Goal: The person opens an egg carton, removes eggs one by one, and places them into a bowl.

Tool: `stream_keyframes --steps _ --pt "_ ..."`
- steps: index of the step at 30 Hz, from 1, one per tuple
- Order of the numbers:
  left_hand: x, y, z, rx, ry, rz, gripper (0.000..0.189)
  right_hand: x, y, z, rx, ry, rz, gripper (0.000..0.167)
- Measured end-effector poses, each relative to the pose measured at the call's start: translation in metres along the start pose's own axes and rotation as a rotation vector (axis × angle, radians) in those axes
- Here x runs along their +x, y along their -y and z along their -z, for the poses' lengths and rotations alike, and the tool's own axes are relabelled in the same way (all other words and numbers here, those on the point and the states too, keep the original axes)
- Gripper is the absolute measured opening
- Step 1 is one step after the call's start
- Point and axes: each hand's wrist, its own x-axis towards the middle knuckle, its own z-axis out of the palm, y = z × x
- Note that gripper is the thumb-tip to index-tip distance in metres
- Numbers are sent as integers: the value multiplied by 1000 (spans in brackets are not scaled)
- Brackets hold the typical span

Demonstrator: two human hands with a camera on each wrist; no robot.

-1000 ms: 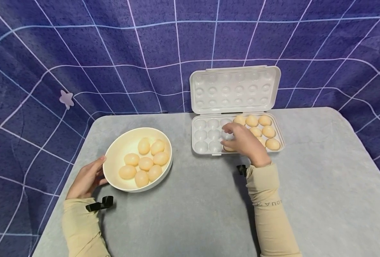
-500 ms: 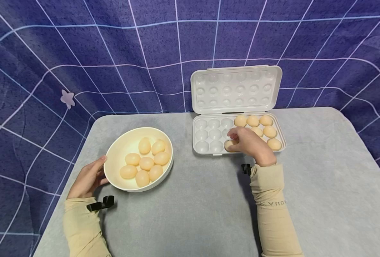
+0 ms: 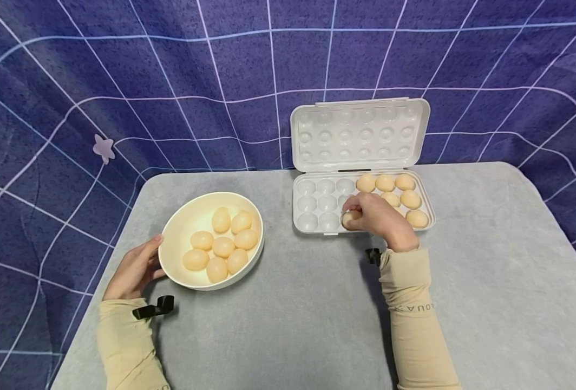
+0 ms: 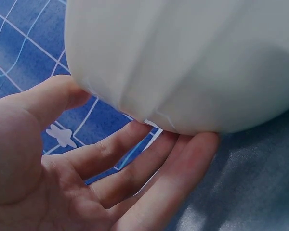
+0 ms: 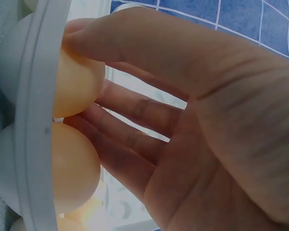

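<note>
My left hand (image 3: 131, 271) holds the cream bowl (image 3: 178, 227) at its left side, thumb at the rim and fingers lower down. In the left wrist view the fingertips (image 4: 207, 139) touch the bowl's ribbed outer wall (image 4: 183, 62). Inside the bowl lie several pale tan eggs (image 3: 223, 247). My right hand (image 3: 383, 216) pinches an egg (image 3: 349, 219) in the front row of the white egg box (image 3: 317, 233). The right wrist view shows the thumb and fingers round this egg (image 5: 82, 86), which sits in its cup beside another egg (image 5: 77, 166).
The egg box's dimpled lid (image 3: 361, 135) stands raised at the back. Several eggs (image 3: 410, 199) fill the box's right part, while cups (image 3: 307, 203) on its left are bare. A grey table (image 3: 288, 314) lies beneath, backed by a blue gridded curtain (image 3: 239, 59).
My right hand has shifted slightly right and down, and its spread thumb and fingers have closed round the front-row egg. The left hand and bowl stay in place.
</note>
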Motion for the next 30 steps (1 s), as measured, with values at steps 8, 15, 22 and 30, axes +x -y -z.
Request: stream_keyframes --steps 8,15,22,30 --pt "1 1 1 9 5 1 22 -2 2 3 8 1 11 16" --pt "1 2 2 -10 9 -2 21 -3 7 7 -17 -67 51 24" --pt "1 3 3 -33 19 -15 15 -2 23 9 -22 -126 128 27" --pt "2 3 3 -44 17 -14 16 3 55 6 -41 -163 223 22"
